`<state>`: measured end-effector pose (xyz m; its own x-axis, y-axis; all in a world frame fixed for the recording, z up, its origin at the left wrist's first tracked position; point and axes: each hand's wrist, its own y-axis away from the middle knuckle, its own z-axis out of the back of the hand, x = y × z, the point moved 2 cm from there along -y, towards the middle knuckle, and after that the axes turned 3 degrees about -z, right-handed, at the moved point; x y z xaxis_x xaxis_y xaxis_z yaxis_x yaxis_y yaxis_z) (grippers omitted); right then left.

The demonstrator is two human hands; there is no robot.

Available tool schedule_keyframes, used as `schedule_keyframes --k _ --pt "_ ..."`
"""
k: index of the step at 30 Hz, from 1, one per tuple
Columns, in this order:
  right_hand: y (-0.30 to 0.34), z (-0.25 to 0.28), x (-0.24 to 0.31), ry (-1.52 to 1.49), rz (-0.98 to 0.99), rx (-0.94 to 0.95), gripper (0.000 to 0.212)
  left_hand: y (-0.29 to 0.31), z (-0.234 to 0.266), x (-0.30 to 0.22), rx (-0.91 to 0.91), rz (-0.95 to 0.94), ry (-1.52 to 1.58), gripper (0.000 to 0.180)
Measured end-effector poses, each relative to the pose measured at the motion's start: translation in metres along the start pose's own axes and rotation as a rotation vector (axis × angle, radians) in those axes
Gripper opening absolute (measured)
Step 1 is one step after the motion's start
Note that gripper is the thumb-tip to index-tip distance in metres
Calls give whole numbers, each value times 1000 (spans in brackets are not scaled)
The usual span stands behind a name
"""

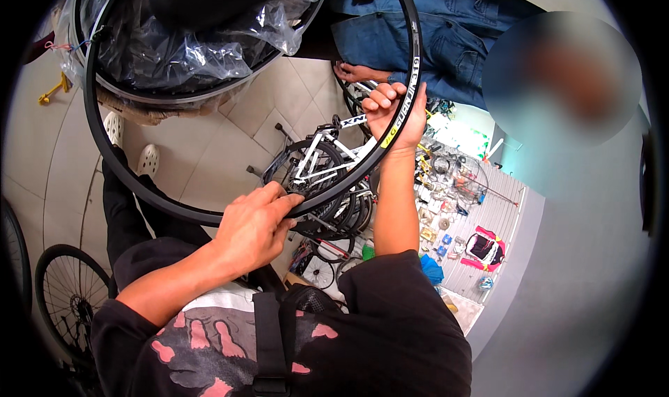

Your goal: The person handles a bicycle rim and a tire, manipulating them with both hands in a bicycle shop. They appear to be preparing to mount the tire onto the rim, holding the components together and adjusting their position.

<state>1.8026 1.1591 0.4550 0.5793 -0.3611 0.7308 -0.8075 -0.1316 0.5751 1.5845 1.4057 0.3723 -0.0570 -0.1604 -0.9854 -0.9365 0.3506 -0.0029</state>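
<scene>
A bare black bicycle rim, with a white and yellow label on its right side, is held up in front of me. No spokes or hub show inside it. My right hand is closed round the rim at its right side, thumb stretched along it. My left hand grips the rim's near edge, fingers bent over it. Through the ring, a white bicycle frame shows beyond and below.
Plastic-wrapped wheels are stacked far left, under a dark rounded object. Another person in a denim jacket stands far right, a hand near the rim. Spoked wheels stand at left. Parts hang on a slatted wall.
</scene>
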Motion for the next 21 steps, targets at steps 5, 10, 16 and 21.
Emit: schedule_keyframes --k 5,10,16,21 --pt "-8 0 10 53 -30 26 54 0 1 1 0 -10 1 42" --pt "-14 -3 17 57 -39 21 54 0 1 0 -7 -12 2 41" --pt "-18 -1 21 69 -34 10 54 -1 1 0 -7 -6 10 41" --pt "-22 -2 24 67 -43 22 55 -1 2 -1 -4 -8 5 41"
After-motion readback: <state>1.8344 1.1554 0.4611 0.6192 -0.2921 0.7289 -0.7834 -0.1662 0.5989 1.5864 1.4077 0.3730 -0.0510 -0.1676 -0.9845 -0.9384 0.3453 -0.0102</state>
